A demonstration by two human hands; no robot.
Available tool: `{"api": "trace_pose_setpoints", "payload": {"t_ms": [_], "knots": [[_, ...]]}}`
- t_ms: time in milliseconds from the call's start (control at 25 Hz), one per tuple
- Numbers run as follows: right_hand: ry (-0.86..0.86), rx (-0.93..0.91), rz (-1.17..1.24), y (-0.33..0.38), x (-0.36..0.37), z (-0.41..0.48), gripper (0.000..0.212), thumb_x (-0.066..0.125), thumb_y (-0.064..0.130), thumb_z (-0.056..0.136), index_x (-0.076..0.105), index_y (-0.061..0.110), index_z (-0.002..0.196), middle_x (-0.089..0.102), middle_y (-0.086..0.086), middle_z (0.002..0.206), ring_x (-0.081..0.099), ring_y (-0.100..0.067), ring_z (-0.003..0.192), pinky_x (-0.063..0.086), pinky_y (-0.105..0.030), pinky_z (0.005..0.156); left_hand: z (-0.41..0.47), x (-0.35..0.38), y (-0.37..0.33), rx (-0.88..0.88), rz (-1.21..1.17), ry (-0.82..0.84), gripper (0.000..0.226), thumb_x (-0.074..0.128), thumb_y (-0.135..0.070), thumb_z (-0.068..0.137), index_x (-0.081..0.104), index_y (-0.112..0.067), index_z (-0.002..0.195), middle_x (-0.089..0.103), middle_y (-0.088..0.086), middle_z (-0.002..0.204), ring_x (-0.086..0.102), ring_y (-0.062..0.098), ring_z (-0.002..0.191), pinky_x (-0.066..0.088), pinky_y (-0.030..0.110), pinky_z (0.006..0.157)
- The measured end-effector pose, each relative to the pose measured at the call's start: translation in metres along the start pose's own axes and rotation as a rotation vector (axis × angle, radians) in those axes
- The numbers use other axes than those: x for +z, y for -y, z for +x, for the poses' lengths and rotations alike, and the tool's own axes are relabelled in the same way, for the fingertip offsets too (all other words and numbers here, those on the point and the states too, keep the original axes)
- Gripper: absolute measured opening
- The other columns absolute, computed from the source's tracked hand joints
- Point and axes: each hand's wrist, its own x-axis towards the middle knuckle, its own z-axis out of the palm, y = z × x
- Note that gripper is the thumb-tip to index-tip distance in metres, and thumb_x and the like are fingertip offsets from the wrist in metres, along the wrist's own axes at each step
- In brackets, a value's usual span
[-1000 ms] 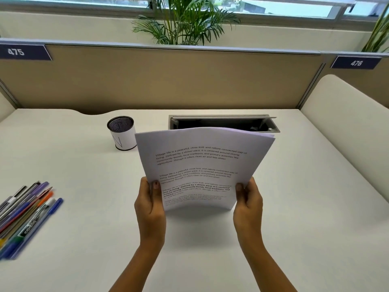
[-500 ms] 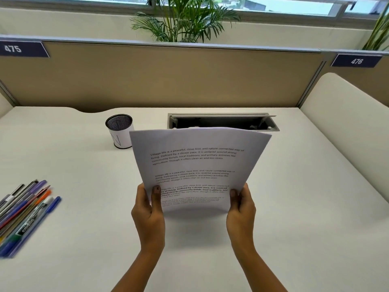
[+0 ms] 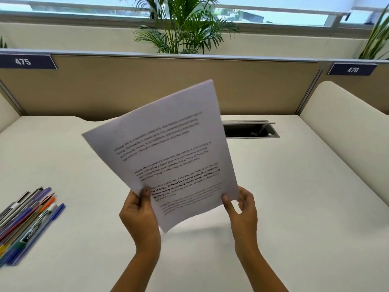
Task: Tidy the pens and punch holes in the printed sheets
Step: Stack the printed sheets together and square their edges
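A stack of white printed sheets [image 3: 168,148] is held up in the air over the middle of the desk, tilted so its top leans to the right. My left hand [image 3: 140,216] grips its lower left edge, thumb on the front. My right hand [image 3: 242,209] pinches the lower right corner, its thumb on the printed face and fingers behind. Several coloured pens [image 3: 27,220] lie side by side on the desk at the far left. The sheets hide the pen cup.
A white desk [image 3: 294,207] stretches under my arms. An open cable tray slot [image 3: 250,130] sits at the back, right of the sheets. A beige partition [image 3: 126,85] walls the far edge, and a cream divider [image 3: 345,127] bounds the right side.
The sheets have lifted off the desk and rotated clockwise, now covering the pen cup. Both hands rose with them, and the view tilted up slightly.
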Motion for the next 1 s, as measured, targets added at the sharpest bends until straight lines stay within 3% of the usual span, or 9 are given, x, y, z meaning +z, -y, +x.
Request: {"api": "trace_pose_setpoints", "payload": {"t_ms": [160, 280, 360, 440, 520, 600, 760, 880, 1000], "knots": [[0.243, 0.114, 0.376, 0.005, 0.014, -0.004, 0.039, 0.06, 0.026, 0.089, 0.052, 0.022, 0.127, 0.069, 0.003, 0.117, 0.064, -0.015, 0.111, 0.053, -0.027, 0.094, -0.011, 0.015, 0.001, -0.209, -0.177, -0.01, 0.021, 0.054, -0.012, 0.095, 0.069, -0.026, 0.096, 0.073, -0.021, 0.081, 0.066, -0.003, 0.076, 0.052, 0.01, 0.067], [0.21, 0.122, 0.524, 0.01, 0.018, 0.001, 0.026, 0.054, 0.017, 0.093, 0.061, 0.02, 0.119, 0.071, 0.0, 0.112, 0.067, -0.014, 0.105, 0.055, -0.026, 0.088, -0.016, 0.01, 0.006, -0.367, -0.344, 0.171, 0.024, 0.049, -0.011, 0.096, 0.066, -0.022, 0.109, 0.075, -0.01, 0.098, 0.069, 0.009, 0.092, 0.057, 0.022, 0.075], [0.143, 0.073, 0.455, 0.014, 0.011, 0.007, 0.02, 0.053, 0.013, 0.094, 0.065, 0.017, 0.11, 0.073, 0.001, 0.106, 0.068, -0.012, 0.1, 0.055, -0.021, 0.083, -0.01, -0.001, 0.006, -0.382, -0.391, 0.28, 0.029, 0.045, -0.01, 0.098, 0.06, -0.015, 0.123, 0.072, 0.0, 0.111, 0.069, 0.017, 0.098, 0.058, 0.031, 0.081], [0.085, -0.004, 0.333, 0.018, -0.003, 0.016, 0.017, 0.054, 0.01, 0.095, 0.067, 0.016, 0.103, 0.075, 0.002, 0.1, 0.068, -0.011, 0.095, 0.055, -0.02, 0.079, 0.009, -0.017, 0.005, -0.358, -0.419, 0.289, 0.031, 0.041, -0.01, 0.099, 0.056, -0.01, 0.126, 0.068, 0.004, 0.116, 0.07, 0.021, 0.099, 0.058, 0.034, 0.084], [0.049, -0.063, 0.254, 0.022, -0.019, 0.026, 0.015, 0.054, 0.008, 0.094, 0.067, 0.014, 0.101, 0.075, 0.002, 0.099, 0.068, -0.011, 0.093, 0.054, -0.022, 0.079, 0.032, -0.038, 0.001, -0.291, -0.382, 0.289, 0.026, 0.04, -0.012, 0.1, 0.06, -0.011, 0.116, 0.07, 0.001, 0.107, 0.07, 0.018, 0.093, 0.057, 0.032, 0.083], [0.03, -0.098, 0.206, 0.026, -0.034, 0.033, 0.015, 0.054, 0.007, 0.095, 0.067, 0.012, 0.101, 0.074, 0.0, 0.101, 0.068, -0.011, 0.091, 0.054, -0.022, 0.08, 0.051, -0.056, -0.007, -0.14, -0.154, 0.333, 0.017, 0.048, -0.018, 0.096, 0.065, -0.019, 0.099, 0.072, -0.005, 0.094, 0.068, 0.013, 0.087, 0.057, 0.027, 0.081], [0.01, -0.186, 0.051, 0.033, -0.042, 0.039, 0.025, 0.05, 0.003, 0.096, 0.065, 0.021, 0.088, 0.071, 0.003, 0.089, 0.064, 0.002, 0.072, 0.05, -0.009, 0.061, 0.055, -0.056, -0.015, 0.172, 0.348, 0.466, 0.007, 0.059, -0.026, 0.086, 0.064, -0.02, 0.088, 0.071, -0.005, 0.082, 0.064, 0.0, 0.075, 0.049, 0.009, 0.069], [-0.004, -0.211, 0.012, 0.034, -0.037, 0.039, 0.023, 0.049, 0.003, 0.097, 0.062, 0.021, 0.089, 0.069, 0.002, 0.089, 0.064, 0.005, 0.07, 0.048, -0.006, 0.058, 0.046, -0.038, -0.015, 0.192, 0.308, 0.339, 0.008, 0.054, -0.021, 0.094, 0.058, -0.016, 0.089, 0.064, -0.01, 0.076, 0.055, 0.0, 0.067, 0.04, 0.006, 0.059], [-0.022, -0.268, 0.034, 0.033, -0.036, 0.038, 0.023, 0.051, 0.005, 0.096, 0.062, 0.024, 0.093, 0.07, 0.008, 0.092, 0.065, 0.002, 0.076, 0.05, -0.007, 0.062, 0.039, -0.03, -0.016, 0.196, 0.206, 0.293, 0.016, 0.046, -0.015, 0.099, 0.058, -0.025, 0.102, 0.065, -0.019, 0.087, 0.055, -0.002, 0.078, 0.044, 0.01, 0.066]]}}
